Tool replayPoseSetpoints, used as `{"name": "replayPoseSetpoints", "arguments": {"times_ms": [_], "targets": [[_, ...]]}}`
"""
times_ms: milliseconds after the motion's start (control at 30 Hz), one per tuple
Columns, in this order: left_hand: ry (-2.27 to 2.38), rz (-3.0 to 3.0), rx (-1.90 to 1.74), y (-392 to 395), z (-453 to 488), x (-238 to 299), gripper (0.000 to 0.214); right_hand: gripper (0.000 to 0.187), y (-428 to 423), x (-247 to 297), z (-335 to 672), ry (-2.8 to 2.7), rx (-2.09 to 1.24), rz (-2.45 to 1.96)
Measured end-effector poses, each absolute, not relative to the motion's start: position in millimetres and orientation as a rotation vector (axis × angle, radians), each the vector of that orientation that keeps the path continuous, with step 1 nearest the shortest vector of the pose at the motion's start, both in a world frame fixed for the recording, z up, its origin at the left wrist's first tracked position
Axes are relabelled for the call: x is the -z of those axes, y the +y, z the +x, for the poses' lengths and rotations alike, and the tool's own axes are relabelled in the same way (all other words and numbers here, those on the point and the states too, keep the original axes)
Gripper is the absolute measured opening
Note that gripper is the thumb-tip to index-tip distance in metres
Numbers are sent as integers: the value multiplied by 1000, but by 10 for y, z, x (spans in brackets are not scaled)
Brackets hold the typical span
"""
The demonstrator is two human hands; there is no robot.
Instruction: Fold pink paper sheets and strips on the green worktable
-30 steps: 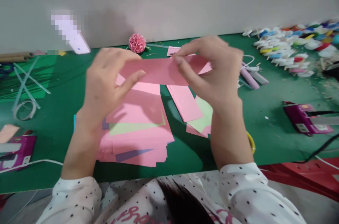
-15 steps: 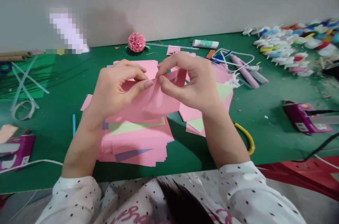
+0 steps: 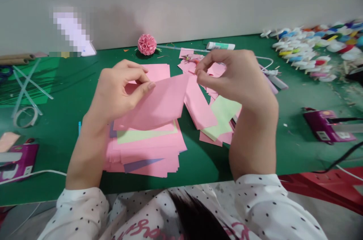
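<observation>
My left hand [image 3: 119, 90] pinches the left part of a pink paper sheet [image 3: 159, 104] between thumb and fingers, holding it above a pile of pink, green and purple sheets [image 3: 144, 149] on the green table. My right hand [image 3: 235, 77] is raised to the right, its thumb and forefinger pinched on the sheet's upper right corner. A second loose heap of pink and green papers [image 3: 210, 115] lies under and beside my right hand.
A pink folded paper ball [image 3: 146, 44] and a glue stick [image 3: 220, 46] sit near the wall. Purple glue guns lie at right [image 3: 326, 126] and left [image 3: 17, 158]. Coloured small pieces [image 3: 317, 51] crowd the far right; plastic strips [image 3: 27, 92] lie left.
The hands came together over the sheet, then drew apart; now the right hand is lifted to the right corner and the sheet hangs open and tilted from the left hand.
</observation>
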State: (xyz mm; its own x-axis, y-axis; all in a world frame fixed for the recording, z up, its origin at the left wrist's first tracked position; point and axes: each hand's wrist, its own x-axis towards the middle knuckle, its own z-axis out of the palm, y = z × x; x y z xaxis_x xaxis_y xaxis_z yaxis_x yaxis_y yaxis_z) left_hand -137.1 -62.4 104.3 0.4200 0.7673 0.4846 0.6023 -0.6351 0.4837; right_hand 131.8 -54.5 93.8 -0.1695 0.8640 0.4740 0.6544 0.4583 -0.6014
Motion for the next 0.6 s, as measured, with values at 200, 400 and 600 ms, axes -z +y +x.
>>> {"name": "replayPoseSetpoints", "arguments": {"times_ms": [200,400,600], "targets": [[1180,2433,-1016,-610,-1377,-1036,18,11,-497,-887,1267,-1756,-520,-1104],[1209,2472,-978,-604,-1327,-999,16,6,-564,-858,984,-1929,-600,-991],[1159,2563,-916,-616,-1273,-978,18,7,-627,-824,813,-1969,-538,-1015]]}}
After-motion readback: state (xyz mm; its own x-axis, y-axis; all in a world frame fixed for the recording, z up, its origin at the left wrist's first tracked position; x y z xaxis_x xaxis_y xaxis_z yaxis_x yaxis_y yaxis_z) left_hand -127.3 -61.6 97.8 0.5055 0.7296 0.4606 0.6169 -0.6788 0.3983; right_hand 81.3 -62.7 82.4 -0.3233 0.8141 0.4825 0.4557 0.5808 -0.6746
